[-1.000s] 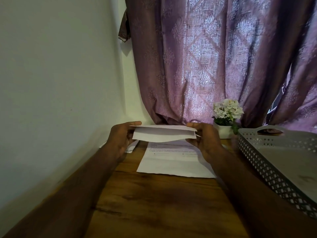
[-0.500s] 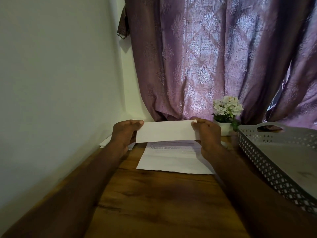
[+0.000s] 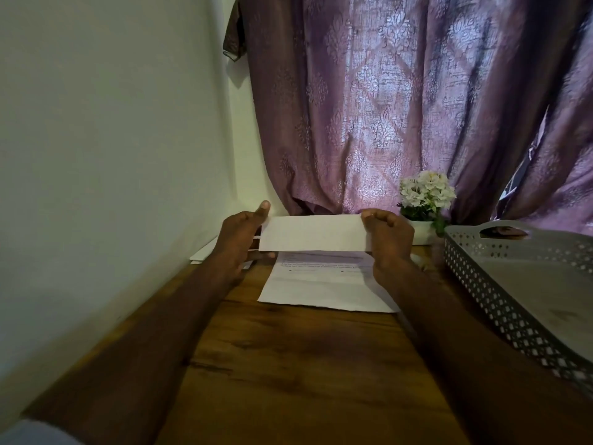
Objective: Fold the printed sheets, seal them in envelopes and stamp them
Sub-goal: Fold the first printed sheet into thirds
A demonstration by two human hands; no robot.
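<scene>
Above the wooden table (image 3: 288, 364), a folded white paper (image 3: 313, 233) was held level by its two ends, pinched in the left hand (image 3: 239, 240) and the right hand (image 3: 390, 240). A printed sheet (image 3: 324, 289) was seen flat beneath. A grey basket (image 3: 513, 284) was noted at right, a flower pot (image 3: 423, 200) behind.
</scene>
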